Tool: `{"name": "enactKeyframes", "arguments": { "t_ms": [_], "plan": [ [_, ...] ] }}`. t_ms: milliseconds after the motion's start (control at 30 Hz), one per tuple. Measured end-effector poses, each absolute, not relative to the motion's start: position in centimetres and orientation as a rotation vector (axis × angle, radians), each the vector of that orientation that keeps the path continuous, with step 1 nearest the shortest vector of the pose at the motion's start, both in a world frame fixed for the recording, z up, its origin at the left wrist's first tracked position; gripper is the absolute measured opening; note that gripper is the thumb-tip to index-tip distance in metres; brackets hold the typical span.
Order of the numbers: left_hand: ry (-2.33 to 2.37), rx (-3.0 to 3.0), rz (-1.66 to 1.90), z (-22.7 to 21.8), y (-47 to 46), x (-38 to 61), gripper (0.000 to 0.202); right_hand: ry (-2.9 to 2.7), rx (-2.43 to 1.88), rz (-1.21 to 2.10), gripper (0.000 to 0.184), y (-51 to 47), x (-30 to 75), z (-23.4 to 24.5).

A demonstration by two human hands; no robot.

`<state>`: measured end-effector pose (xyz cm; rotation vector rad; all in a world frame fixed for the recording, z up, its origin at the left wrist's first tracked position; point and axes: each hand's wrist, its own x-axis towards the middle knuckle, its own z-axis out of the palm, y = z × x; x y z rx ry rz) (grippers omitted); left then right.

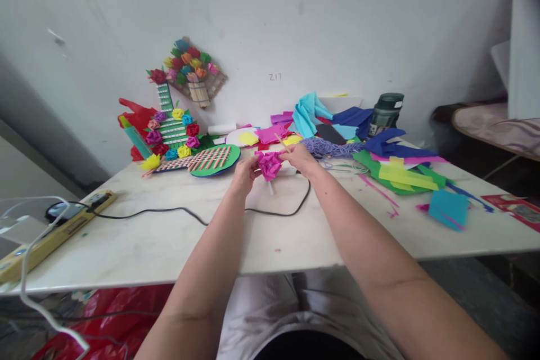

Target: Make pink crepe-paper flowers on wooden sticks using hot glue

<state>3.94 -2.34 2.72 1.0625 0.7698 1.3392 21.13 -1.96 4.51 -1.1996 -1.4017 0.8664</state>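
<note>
A magenta crepe paper flower (270, 165) is held up over the middle of the table, between both hands. My left hand (247, 173) pinches its left edge with closed fingers. At the flower's upper right, my right hand (297, 157) has its fingers closed on the petals. A thin pale stick (279, 139) rises beside the right fingers; whether that hand grips it too, I cannot tell. Below the flower a short whitish rod (271, 187) shows, its upper part hidden. A green oval board with crossed sticks (215, 160) lies left of the hands.
Paper scraps (400, 171) and purple yarn (333, 148) spread to the right, with a dark bottle (386, 113) behind. A black cable (169, 210) crosses the table (139, 253) from a power strip (63, 233). Flower-decorated stick crafts (174, 128) stand at the back left.
</note>
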Motion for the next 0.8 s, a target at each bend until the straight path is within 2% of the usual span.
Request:
{"name": "enactKeyframes", "arguments": {
  "t_ms": [267, 600, 800],
  "plan": [
    [0.865, 1.103, 1.390, 2.7, -2.3, 3.4, 0.025, -1.441, -1.200, 0.886, 0.013, -2.5, 20.9, 4.8],
    [0.963, 1.148, 1.415, 2.6, -2.0, 2.9, 0.027, -1.257, -1.024, 0.907, 0.021, -1.1, 21.9, 4.1],
    [0.972, 1.187, 1.401, 2.5, -1.9, 2.8, 0.023, -1.393, -1.076, 0.953, 0.039, -0.8, 22.5, 2.6]
  ]
}}
